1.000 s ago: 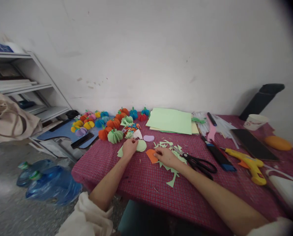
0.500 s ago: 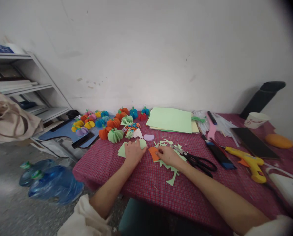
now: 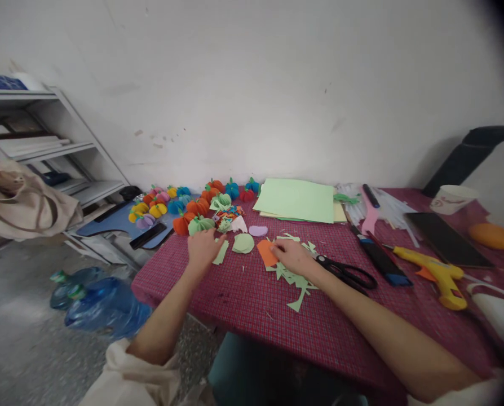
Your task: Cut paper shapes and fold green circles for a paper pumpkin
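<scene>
My right hand [image 3: 292, 256] pinches a small orange paper piece [image 3: 266, 253] at its right edge, just above the table. Under and beside that hand lies a pile of light green paper scraps [image 3: 292, 276]. To the left, my left hand [image 3: 203, 251] rests low with its thumb apart from the fingers, partly covering a light green paper piece [image 3: 220, 252]. Between the hands sits a small stack of round light green paper cutouts [image 3: 243, 243]. Black-handled scissors [image 3: 347, 273] lie right of my right hand, their blades mostly hidden.
Paper pumpkins [image 3: 198, 207] in several colours stand at the back left, near a lilac paper cutout [image 3: 258, 230]. Behind are light green sheets [image 3: 296, 200]. On the right lie a utility knife [image 3: 383, 259], a yellow glue gun [image 3: 436, 270], a dark flat slab [image 3: 446, 239] and a paper cup [image 3: 452, 199].
My left hand has moved left off the round green cutouts, which now show fully. My right hand stays by the scraps, still pinching the orange paper. The view has shifted slightly.
</scene>
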`<act>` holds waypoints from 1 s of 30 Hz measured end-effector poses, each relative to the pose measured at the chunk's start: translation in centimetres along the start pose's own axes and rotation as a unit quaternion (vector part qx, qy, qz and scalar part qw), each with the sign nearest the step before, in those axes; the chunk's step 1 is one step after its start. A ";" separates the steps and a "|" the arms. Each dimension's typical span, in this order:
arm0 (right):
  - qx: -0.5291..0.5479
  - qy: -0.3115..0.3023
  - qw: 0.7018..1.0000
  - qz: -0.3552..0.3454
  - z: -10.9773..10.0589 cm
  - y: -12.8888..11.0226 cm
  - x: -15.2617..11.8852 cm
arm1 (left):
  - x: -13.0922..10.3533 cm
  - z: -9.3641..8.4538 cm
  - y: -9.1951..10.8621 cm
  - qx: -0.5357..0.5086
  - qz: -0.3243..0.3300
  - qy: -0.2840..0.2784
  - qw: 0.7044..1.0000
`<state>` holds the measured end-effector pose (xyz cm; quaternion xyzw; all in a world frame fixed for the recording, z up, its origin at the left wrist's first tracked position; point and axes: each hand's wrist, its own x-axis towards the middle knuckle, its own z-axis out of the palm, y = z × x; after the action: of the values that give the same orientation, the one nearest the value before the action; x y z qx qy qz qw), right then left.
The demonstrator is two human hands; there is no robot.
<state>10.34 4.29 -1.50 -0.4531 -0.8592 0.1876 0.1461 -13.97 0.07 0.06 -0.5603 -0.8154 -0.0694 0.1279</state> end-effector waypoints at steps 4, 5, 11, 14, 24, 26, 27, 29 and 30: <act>0.093 -0.027 0.992 -0.076 1.1 -1.8 -1.0 | 0.8 0.2 -3.6 -0.006 -0.042 -0.113 0.993; 0.109 -0.029 0.990 -0.087 1.7 -2.1 -1.2 | 0.7 0.5 -3.9 -0.010 -0.042 -0.126 0.991; 0.077 -0.041 0.991 -0.105 4.7 -1.9 -1.9 | -0.4 2.9 -3.3 -0.002 -0.003 -0.109 0.994; 0.046 -0.040 0.990 -0.124 4.8 -1.7 -2.0 | -0.5 3.2 -3.1 -0.006 -0.014 -0.101 0.995; 0.005 -0.045 0.989 -0.139 4.3 -2.2 -2.3 | -2.1 2.8 -1.5 -0.003 -0.001 -0.003 1.000; 0.004 -0.043 0.989 -0.139 4.3 -2.1 -2.3 | -2.3 2.6 -1.6 -0.027 -0.011 0.006 1.000; 0.006 -0.042 0.989 -0.139 4.4 -2.1 -2.3 | -2.4 2.3 -2.0 -0.036 -0.020 0.006 0.999; 0.023 -0.043 0.989 -0.139 4.5 -2.1 -2.3 | -2.4 1.6 -3.1 -0.061 -0.043 0.017 0.997; 0.040 -0.043 0.989 -0.138 4.6 -2.0 -2.3 | -2.5 1.1 -3.7 -0.074 -0.054 0.031 0.995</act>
<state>8.15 0.45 -4.85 -0.3154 -0.9106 0.2195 0.1518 -16.72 -3.23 -1.60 -0.5205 -0.8330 -0.1535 0.1076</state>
